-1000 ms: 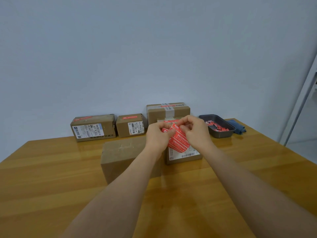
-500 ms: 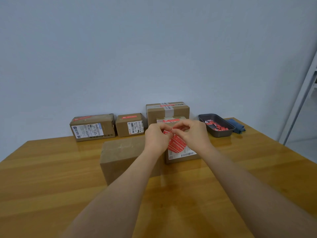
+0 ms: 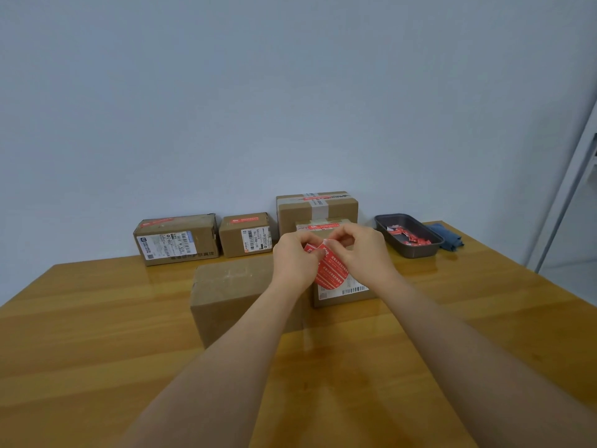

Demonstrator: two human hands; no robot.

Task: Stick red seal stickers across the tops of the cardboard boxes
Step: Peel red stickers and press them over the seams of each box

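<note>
The wooden surface (image 3: 97,334) carries everything shown. Nearest you, left of centre, stands a plain cardboard box (image 3: 232,292) whose top bears no seal. Just to its right, partly behind your hands, is a labelled box (image 3: 342,291) with a red strip on its top. Along the wall sit three sealed boxes: a long one (image 3: 176,237) at left, a small one (image 3: 246,233) beside it, and a taller taped one (image 3: 318,206) behind the labelled box. At right, a dark tray (image 3: 408,236) holds red scraps, with a blue cloth (image 3: 447,239) touching its far side.

Your left hand (image 3: 292,263) and right hand (image 3: 363,253) meet above the boxes, each pinching the upper end of the red seal sticker (image 3: 331,270). The sticker hangs with its long axis running from upper left down to lower right, its rounded lower end free. It is red with rows of small white print, and a white corner is lifted at the top.
</note>
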